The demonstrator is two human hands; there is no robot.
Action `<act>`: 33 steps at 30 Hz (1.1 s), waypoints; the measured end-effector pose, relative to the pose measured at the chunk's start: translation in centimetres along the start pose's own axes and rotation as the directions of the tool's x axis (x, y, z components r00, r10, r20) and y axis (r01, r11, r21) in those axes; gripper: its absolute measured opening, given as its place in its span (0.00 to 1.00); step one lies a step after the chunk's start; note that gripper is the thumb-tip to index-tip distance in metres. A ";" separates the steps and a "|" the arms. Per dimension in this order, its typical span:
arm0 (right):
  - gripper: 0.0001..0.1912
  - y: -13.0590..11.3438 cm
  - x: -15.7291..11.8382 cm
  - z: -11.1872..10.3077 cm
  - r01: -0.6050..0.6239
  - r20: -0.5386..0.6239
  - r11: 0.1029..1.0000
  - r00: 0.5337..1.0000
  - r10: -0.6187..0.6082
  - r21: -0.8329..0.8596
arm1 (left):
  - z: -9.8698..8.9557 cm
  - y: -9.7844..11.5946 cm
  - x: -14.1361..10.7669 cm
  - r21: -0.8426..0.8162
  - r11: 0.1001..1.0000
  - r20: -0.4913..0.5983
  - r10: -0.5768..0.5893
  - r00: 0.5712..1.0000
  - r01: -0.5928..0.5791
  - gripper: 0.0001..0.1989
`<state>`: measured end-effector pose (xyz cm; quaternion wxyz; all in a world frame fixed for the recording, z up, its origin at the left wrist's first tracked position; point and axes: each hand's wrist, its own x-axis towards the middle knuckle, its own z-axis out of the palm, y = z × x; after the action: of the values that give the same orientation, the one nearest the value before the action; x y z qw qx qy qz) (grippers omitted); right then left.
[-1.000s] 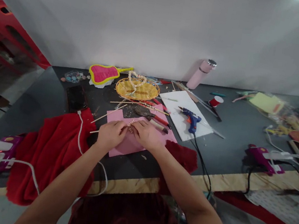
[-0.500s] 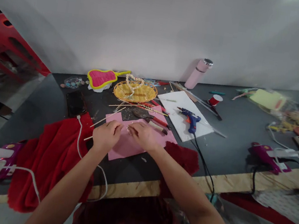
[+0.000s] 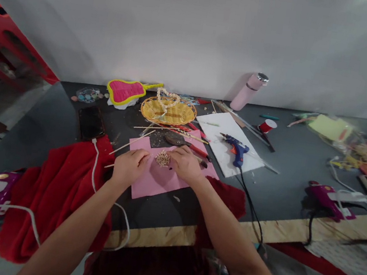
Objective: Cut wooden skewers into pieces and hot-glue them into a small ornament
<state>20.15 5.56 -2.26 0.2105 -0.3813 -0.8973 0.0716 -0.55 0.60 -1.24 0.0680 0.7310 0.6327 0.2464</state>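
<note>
Plain grey wall (image 3: pixel 186 27) fills the top of my head view, and below it runs a dark table (image 3: pixel 287 180) with a raw wooden front edge (image 3: pixel 154 238). Near that edge I have both hands over a pink sheet (image 3: pixel 150 187), where a small round cluster of pale pieces (image 3: pixel 163 158) sits between them. The left hand (image 3: pixel 130 166) is on the cluster's left, apart from it, with fingers curled and held together; whether they pinch anything, I cannot tell. The right hand (image 3: pixel 184 164) is curled too, its fingertips at the cluster's right edge, and I can't make out whether they grip a piece.

Thin sticks (image 3: pixel 132 143) lie by the left hand, and red-handled pliers (image 3: pixel 187 145) lie just beyond the right. Farther back I see a yellow wicker basket (image 3: pixel 151 110) with a beaded loop (image 3: pixel 168 104) on it, and a pink-and-yellow handled piece (image 3: pixel 125 92) to its left. To the right, a blue glue gun (image 3: pixel 238 154) rests on a white board (image 3: pixel 217 131), with a red spool (image 3: pixel 267 126) beyond it and a pink flask (image 3: pixel 246 94) upright near the wall. On my left, a phone (image 3: pixel 91 123) lies just beyond a red cloth (image 3: pixel 69 185), crossed by a white cable (image 3: pixel 95 165).
</note>
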 end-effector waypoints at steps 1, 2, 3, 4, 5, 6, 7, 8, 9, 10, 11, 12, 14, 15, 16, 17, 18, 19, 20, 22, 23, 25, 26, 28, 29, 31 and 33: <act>0.14 0.2 -0.1 0.0 -0.022 -0.008 1.000 1.000 0.022 0.011 | 0.0 0.0 0.0 -0.007 1.000 0.008 -0.002 1.000 0.003 0.12; 0.14 0.3 -0.1 -0.1 -0.046 -0.018 0.999 0.999 0.047 0.024 | 0.1 -0.1 0.0 -0.012 1.000 0.018 -0.002 1.000 0.002 0.12; 0.14 0.5 -0.2 -0.1 -0.071 -0.027 0.997 0.997 0.072 0.034 | 0.1 -0.1 0.0 -0.016 1.000 0.027 0.001 1.000 0.000 0.12; 0.13 0.5 -0.2 -0.2 -0.089 -0.032 0.995 0.995 0.090 0.039 | 0.2 -0.2 0.0 -0.020 1.000 0.034 0.007 0.999 -0.006 0.12; 0.13 0.5 -0.2 -0.3 -0.101 -0.033 0.994 0.994 0.103 0.036 | 0.2 -0.2 0.0 -0.024 1.000 0.037 0.014 0.999 -0.013 0.12; 0.12 0.5 -0.3 -0.4 -0.107 -0.027 0.994 0.994 0.108 0.026 | 0.2 -0.2 0.0 -0.028 0.999 0.036 0.021 0.999 -0.020 0.12; 0.12 0.4 -0.3 -0.4 -0.104 -0.016 0.995 0.994 0.104 0.013 | 0.3 -0.2 0.0 -0.033 0.999 0.034 0.029 0.999 -0.027 0.13; 0.11 0.3 -0.3 -0.4 -0.095 0.000 0.995 0.995 0.095 -0.003 | 0.3 -0.2 0.0 -0.035 0.999 0.036 0.039 0.999 -0.037 0.13; 0.11 0.2 -0.3 -0.4 -0.085 0.014 0.996 0.996 0.086 -0.018 | 0.2 -0.2 0.0 -0.034 0.998 0.041 0.050 0.998 -0.049 0.14; 0.11 0.1 -0.3 -0.4 -0.079 0.025 0.996 0.996 0.080 -0.031 | 0.2 -0.1 0.0 -0.032 0.998 0.051 0.063 0.997 -0.062 0.14; 0.11 0.0 -0.3 -0.4 -0.077 0.031 0.996 0.996 0.078 -0.038 | 0.1 -0.1 0.0 -0.028 0.997 0.065 0.076 0.995 -0.074 0.15; 0.12 0.0 -0.3 -0.3 -0.077 0.033 0.996 0.996 0.079 -0.038 | 0.1 0.0 0.0 -0.024 0.996 0.081 0.087 0.993 -0.086 0.16; 0.12 0.0 -0.3 -0.3 -0.086 0.021 0.996 0.996 0.087 -0.025 | 0.0 0.0 0.0 -0.021 0.995 0.106 0.100 0.989 -0.099 0.19; 0.11 0.1 -0.3 -0.3 -0.090 0.014 0.996 0.996 0.091 -0.015 | 0.0 0.0 0.0 -0.022 0.995 0.111 0.102 0.988 -0.101 0.19; 0.11 0.1 -0.3 -0.3 -0.093 0.008 0.996 0.996 0.093 -0.006 | -0.1 0.0 0.0 -0.022 0.995 0.114 0.103 0.988 -0.101 0.20; 0.11 0.2 -0.3 -0.3 -0.094 0.001 0.996 0.996 0.094 0.001 | -0.1 0.0 0.0 -0.022 0.995 0.111 0.102 0.989 -0.100 0.19; 0.11 0.2 -0.3 -0.3 -0.092 -0.003 0.996 0.996 0.092 0.005 | 0.0 0.0 0.0 -0.022 0.995 0.103 0.100 0.990 -0.098 0.19; 0.11 0.2 -0.3 -0.2 -0.086 -0.004 0.996 0.996 0.086 0.008 | 0.0 0.0 0.0 -0.024 0.995 0.093 0.095 0.991 -0.093 0.17; 0.11 0.3 -0.3 -0.1 -0.077 -0.001 0.997 0.997 0.077 0.011 | 0.0 0.0 0.0 -0.027 0.996 0.082 0.088 0.993 -0.086 0.16; 0.12 0.3 -0.3 0.0 -0.048 0.018 0.999 0.999 0.048 0.018 | 0.1 0.0 0.1 -0.035 0.997 0.068 0.073 0.995 -0.071 0.14; 0.12 0.3 -0.3 0.0 -0.039 0.030 0.999 0.999 0.039 0.023 | 0.1 0.0 0.1 -0.039 0.997 0.067 0.067 0.996 -0.065 0.14; 0.11 0.3 -0.3 0.0 -0.052 0.033 0.998 0.998 0.050 0.038 | 0.1 0.0 0.0 -0.048 0.997 0.072 0.063 0.995 -0.060 0.13; 0.11 0.3 -0.3 0.0 -0.067 0.023 0.997 0.998 0.066 0.045 | 0.2 0.0 0.0 -0.052 0.997 0.074 0.064 0.995 -0.061 0.13; 0.11 0.3 -0.3 0.0 -0.097 -0.007 0.994 0.995 0.097 0.055 | 0.2 0.0 0.0 -0.057 0.996 0.077 0.067 0.995 -0.062 0.13; 0.12 0.3 -0.2 0.0 -0.099 -0.012 0.994 0.995 0.100 0.056 | 0.2 -0.1 0.0 -0.058 0.996 0.077 0.066 0.995 -0.062 0.12; 0.13 0.2 -0.3 0.2 -0.081 0.007 0.995 0.997 0.081 0.050 | 0.3 -0.1 0.0 -0.056 0.997 0.080 0.059 0.995 -0.055 0.12; 0.14 0.2 -0.3 0.4 -0.059 0.045 0.998 0.997 0.057 0.037 | 0.3 -0.1 0.0 -0.051 0.998 0.084 0.046 0.995 -0.042 0.12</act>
<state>20.26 5.49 -2.74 0.1958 -0.4015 -0.8888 0.1030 -0.50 0.72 -1.57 0.1075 0.7528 0.6066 0.2319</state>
